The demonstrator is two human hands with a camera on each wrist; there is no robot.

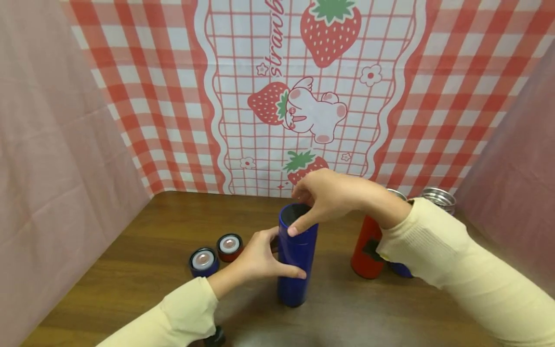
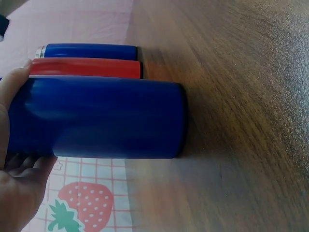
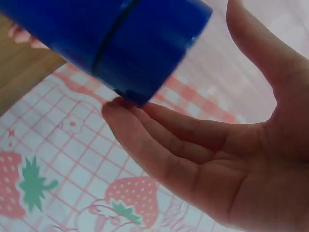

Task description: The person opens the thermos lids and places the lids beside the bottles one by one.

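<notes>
A blue thermos (image 1: pixel 300 253) with a dark top stands upright in the middle, its base close over the wooden table. My left hand (image 1: pixel 262 258) grips it round the side, thumb across the front. In the left wrist view its smooth blue body (image 2: pixel 106 118) fills the middle. My right hand (image 1: pixel 336 193) is spread at the top, around the blue lid (image 3: pixel 154 48), which a seam marks off from the body. The right wrist view shows the fingertips (image 3: pixel 116 108) right at the lid's rim, while the thumb (image 3: pixel 251 43) stands apart from it.
Behind my right forearm stand a red thermos (image 1: pixel 365 255) and another blue thermos (image 1: pixel 401 270), with bare steel necks (image 1: pixel 439 196) showing. A blue lid (image 1: pixel 204 262) and a red lid (image 1: pixel 230 246) lie upturned on the table (image 1: pixel 143 270) at left. A dark object (image 1: pixel 215 337) shows by my left sleeve.
</notes>
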